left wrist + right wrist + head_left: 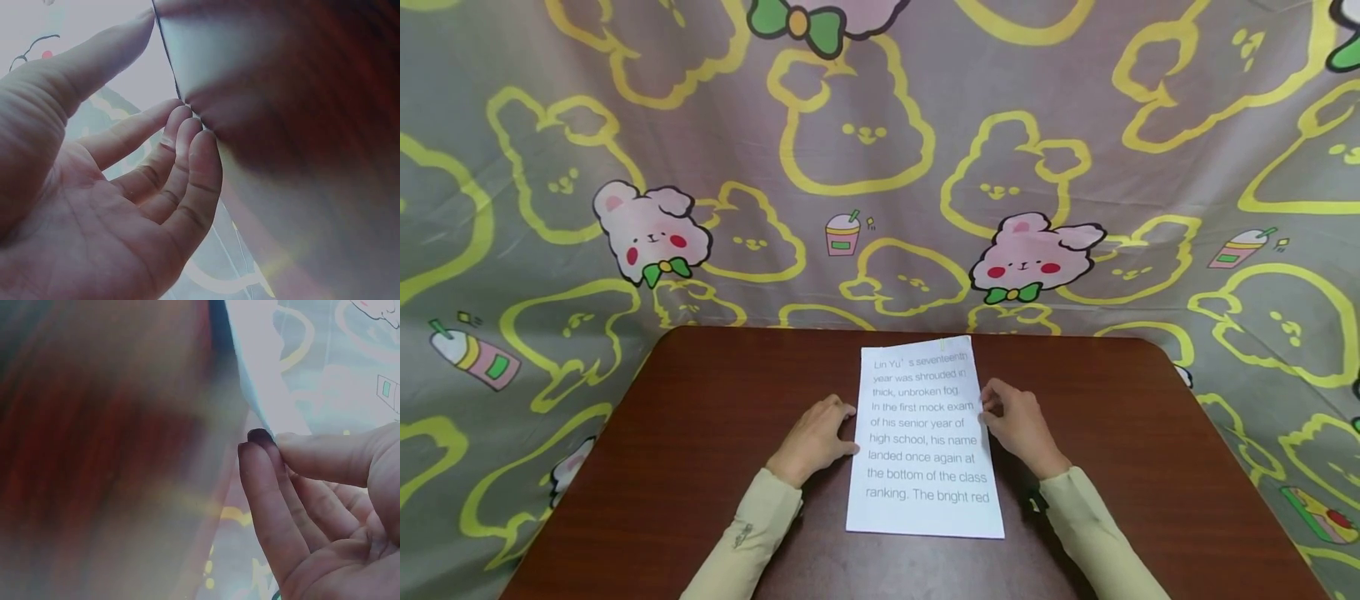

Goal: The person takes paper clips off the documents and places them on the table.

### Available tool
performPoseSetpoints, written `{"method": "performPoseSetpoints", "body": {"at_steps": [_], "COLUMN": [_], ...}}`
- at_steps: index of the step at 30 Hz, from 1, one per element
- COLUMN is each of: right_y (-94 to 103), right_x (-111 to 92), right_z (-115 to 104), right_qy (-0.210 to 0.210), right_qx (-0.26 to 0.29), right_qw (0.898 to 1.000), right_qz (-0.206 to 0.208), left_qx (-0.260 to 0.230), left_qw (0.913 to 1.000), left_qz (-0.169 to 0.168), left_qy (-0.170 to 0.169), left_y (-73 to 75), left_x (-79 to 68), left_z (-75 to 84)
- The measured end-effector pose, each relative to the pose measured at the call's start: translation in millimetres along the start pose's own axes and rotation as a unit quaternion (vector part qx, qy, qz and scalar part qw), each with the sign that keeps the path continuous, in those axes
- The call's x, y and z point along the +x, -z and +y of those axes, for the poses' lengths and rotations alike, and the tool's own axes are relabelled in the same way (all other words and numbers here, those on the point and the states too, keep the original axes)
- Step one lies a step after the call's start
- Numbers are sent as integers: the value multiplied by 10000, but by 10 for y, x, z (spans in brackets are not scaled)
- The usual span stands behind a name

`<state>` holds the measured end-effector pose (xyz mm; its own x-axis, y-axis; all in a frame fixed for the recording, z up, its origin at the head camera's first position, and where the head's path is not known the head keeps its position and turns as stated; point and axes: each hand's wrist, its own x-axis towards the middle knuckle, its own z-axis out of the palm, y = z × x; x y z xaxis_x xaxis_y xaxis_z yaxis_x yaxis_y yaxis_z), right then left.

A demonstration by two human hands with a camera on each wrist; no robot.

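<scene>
A stack of white paper sheets (925, 433) printed with large black text lies on the brown table, its long sides running away from me. Its top edge is uneven, with one sheet seeming a little raised at the upper right. My left hand (815, 437) is at the left edge, thumb spread from the fingers; in the left wrist view the fingertips (203, 156) touch the edge without gripping it. On the opposite side my right hand (1022, 423) pinches the paper's right edge (253, 381) between thumb and fingers, as the right wrist view shows.
The dark brown wooden table (700, 400) has rounded far corners. Behind it and along both sides hangs a grey curtain (880, 167) with yellow outlines, rabbit faces and drink cups. A small yellow mark (942, 344) shows at the paper's top.
</scene>
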<state>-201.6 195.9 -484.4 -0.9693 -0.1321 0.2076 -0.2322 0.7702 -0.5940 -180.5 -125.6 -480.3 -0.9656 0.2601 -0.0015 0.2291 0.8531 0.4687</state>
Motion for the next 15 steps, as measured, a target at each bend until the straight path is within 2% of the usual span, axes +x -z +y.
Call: {"method": "performPoseSetpoints", "body": {"at_steps": [9, 15], "right_y": [21, 68], "right_x": [-13, -7], "right_z": [2, -13], "right_qy": [-396, -486], "right_qx": [286, 949], "right_qw": [9987, 9940], "right_qz": [-127, -240], "left_qx": [-52, -205], "left_qw": [10000, 9998], "left_qz": [-7, 38], "left_qy": [52, 13], "left_y": [-7, 18], "left_x": [-2, -9], "left_z": [-11, -40]}}
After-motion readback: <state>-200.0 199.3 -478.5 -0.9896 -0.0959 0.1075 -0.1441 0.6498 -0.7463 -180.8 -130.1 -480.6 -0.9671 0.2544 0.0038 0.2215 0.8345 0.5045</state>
